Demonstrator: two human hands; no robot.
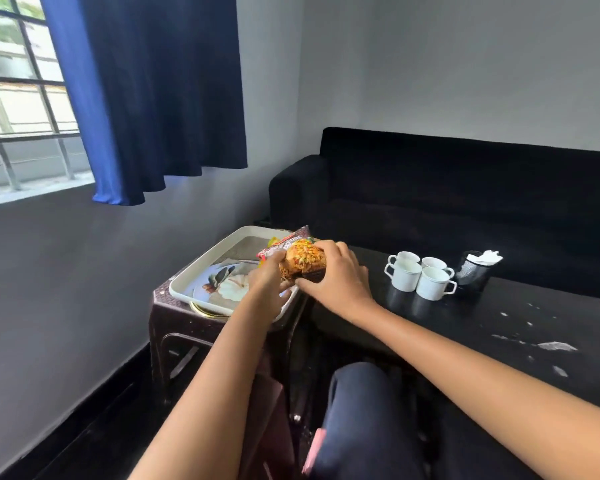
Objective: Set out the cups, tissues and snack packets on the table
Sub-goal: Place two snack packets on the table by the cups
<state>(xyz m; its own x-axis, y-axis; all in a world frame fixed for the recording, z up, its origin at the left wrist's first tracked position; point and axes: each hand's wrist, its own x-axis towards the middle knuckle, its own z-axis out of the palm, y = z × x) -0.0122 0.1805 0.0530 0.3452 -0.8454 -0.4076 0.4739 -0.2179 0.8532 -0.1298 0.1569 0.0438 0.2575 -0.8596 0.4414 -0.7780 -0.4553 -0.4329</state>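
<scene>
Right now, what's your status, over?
Both hands, left and right, gripping snack packet over tray. Four cups already on table. Path clear.

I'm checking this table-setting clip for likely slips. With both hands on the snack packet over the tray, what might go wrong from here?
1. The tray overhangs the small stool; a push from the left hand or right hand might tip it.
2. The snack packet is squeezed from both sides, so it might crumple or burst.
3. The white cups stand tightly clustered beside the tissue holder; setting the packet down near them could knock one over.
</scene>
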